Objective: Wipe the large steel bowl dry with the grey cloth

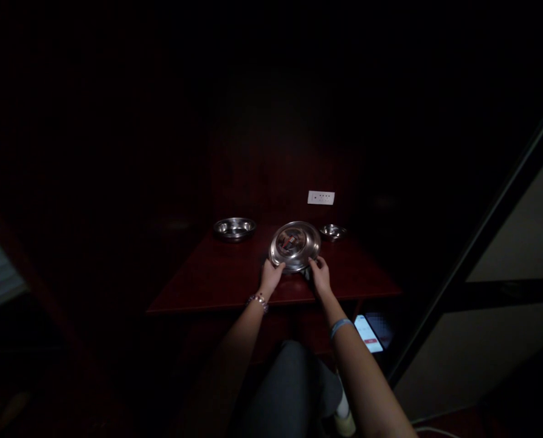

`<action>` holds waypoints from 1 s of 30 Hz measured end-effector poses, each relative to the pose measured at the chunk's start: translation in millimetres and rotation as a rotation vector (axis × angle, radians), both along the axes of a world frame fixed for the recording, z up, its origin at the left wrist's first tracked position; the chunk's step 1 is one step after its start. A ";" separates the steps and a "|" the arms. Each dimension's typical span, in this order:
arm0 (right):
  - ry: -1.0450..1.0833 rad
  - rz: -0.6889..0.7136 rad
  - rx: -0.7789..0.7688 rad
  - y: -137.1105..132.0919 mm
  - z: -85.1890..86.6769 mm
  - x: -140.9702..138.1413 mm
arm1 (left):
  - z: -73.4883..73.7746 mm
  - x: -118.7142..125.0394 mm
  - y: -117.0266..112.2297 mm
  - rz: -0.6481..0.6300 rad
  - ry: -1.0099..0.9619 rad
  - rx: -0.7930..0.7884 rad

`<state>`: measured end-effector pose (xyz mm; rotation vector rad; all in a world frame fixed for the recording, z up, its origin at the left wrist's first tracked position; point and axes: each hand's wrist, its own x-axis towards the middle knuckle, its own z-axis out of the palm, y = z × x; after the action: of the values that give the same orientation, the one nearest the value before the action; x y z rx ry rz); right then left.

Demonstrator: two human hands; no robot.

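A round shiny steel plate (pixel 295 244) is tilted up on its near edge, its face turned toward me, above a dark red table (pixel 216 280). My left hand (pixel 271 274) grips the plate's lower left rim with curled fingers. My right hand (pixel 320 274) holds the lower right rim the same way. A beaded bracelet sits on my left wrist, a light blue band on my right.
A wide steel bowl (pixel 235 228) stands at the table's back left, a small steel bowl (pixel 332 231) at the back right. A white wall socket plate (pixel 321 197) is behind. A lit phone (pixel 368 333) lies low to the right. The surroundings are very dark.
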<state>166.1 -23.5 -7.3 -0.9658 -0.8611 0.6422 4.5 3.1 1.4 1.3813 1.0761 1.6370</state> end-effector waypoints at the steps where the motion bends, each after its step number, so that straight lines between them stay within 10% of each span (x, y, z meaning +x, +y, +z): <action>1: -0.001 -0.023 0.005 -0.7 0.5 0.0 | 1.0 -0.6 -1.0 0.013 -0.003 -0.012; 19: -0.127 -0.137 0.018 -5.6 0.9 2.2 | 4.1 -4.5 -3.2 0.010 -0.045 -0.050; 30: -0.062 0.043 0.070 4.2 -7.3 3.1 | 10.9 7.7 -16.3 -0.342 -0.042 0.025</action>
<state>169.2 -19.3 -14.6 -0.9097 -0.9554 0.6174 12.2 -13.2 12.3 1.4501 0.7479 1.4248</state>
